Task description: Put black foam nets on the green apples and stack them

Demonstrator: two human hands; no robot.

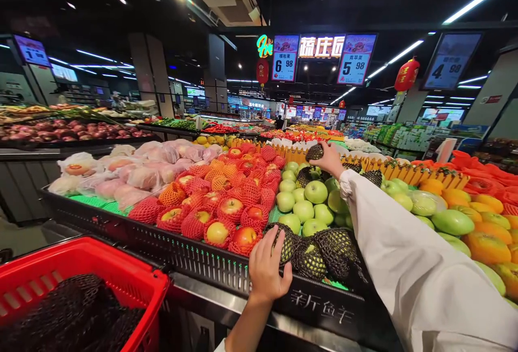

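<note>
My right hand (331,161) reaches over the far side of the green apples (316,192), its fingers closed round a green apple in a black foam net (314,153). My left hand (267,265) is at the front rim of the black crate (210,255), fingers apart and thumb out, beside a black-netted green apple (286,244). Whether its fingertips touch that apple I cannot tell. More black-netted apples (311,259) lie along the crate's front. Other dark nets show among the bare apples at the back, partly behind my right arm.
A red basket (156,287) with a pile of black foam nets (73,314) stands at lower left. Red-netted apples (231,206) and bagged fruit (141,176) fill the display left of the green apples. Orange and green fruit (488,241) lies on the right. A yellow picket divider (413,171) runs behind.
</note>
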